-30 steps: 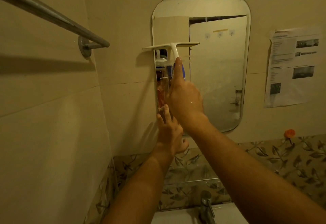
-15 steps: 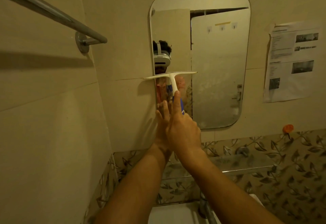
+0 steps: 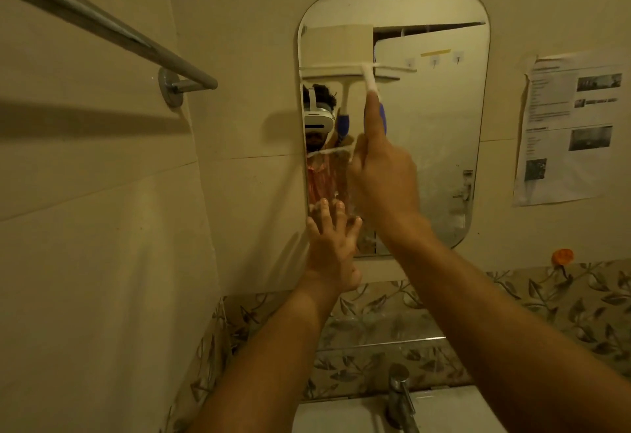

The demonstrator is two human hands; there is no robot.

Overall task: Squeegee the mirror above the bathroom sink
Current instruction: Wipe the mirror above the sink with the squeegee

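Right hand (image 3: 382,176) wraps the squeegee (image 3: 367,74) handle, index finger laid straight up along it. The blade is level and above that hand, on the upper part of the mirror (image 3: 437,142). Left hand (image 3: 333,248) is open with fingers spread, flat on the mirror's lower left corner, below and just left of the right hand. Faucet (image 3: 397,395) and sink (image 3: 341,412) sit below both forearms. Towel bar (image 3: 102,26) is up left of the left hand.

I am in a small bathroom: beige tiled walls (image 3: 85,227), a leaf-patterned tile band (image 3: 546,303), a chrome towel rail (image 3: 102,26), and a wall mirror (image 3: 437,125) above a white sink (image 3: 341,415) with a tap (image 3: 399,395).
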